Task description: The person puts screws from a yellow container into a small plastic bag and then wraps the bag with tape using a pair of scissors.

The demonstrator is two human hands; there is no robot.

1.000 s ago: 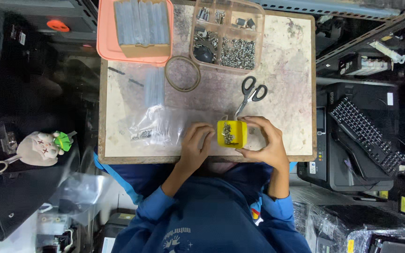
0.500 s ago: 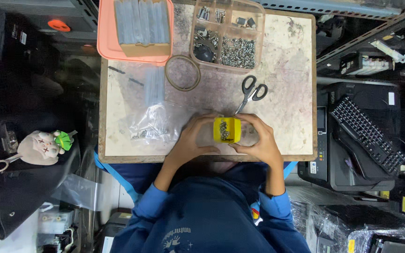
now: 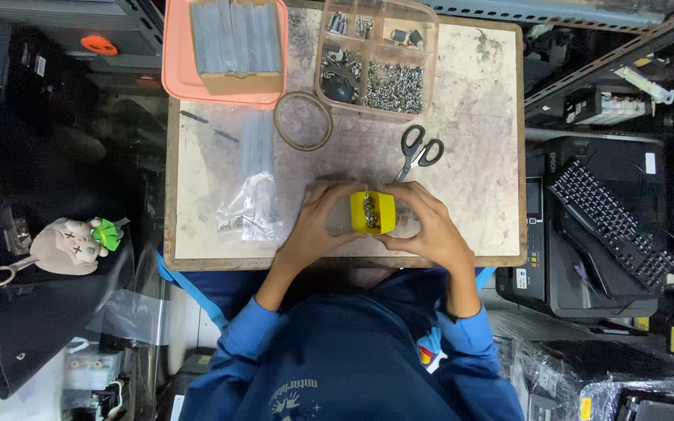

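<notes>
A: What sort of place is this?

B: A cramped workshop seen from above. A worn, stained worktop sits between dark shelving on one side and a black printer with a keyboard lying on it on the other.

A: And the hands?

B: Both are at the near edge of the worktop, roughly at its middle. The left hand and the right hand are wrapped around a small yellow container from either side, fingers curled and clamped on it. It is held just above or on the surface; I cannot tell which. Small metal parts show in its open top.

A: What lies around it?

B: Just beyond the right hand, black-handled scissors lie closed on the board. Left of the left hand there is a crumpled clear plastic bag with small parts in it, near the front left corner. Further back, a tape ring lies flat.

A: At the far edge?

B: A clear compartment box with screws and small hardware in several sections, and beside it, at the far left corner, a pink tray holding a stack of clear bags. The tray overhangs the worktop's back edge.

A: Anything off the worktop?

B: A small plush keychain with a green tuft rests on a dark bag to the left.
</notes>
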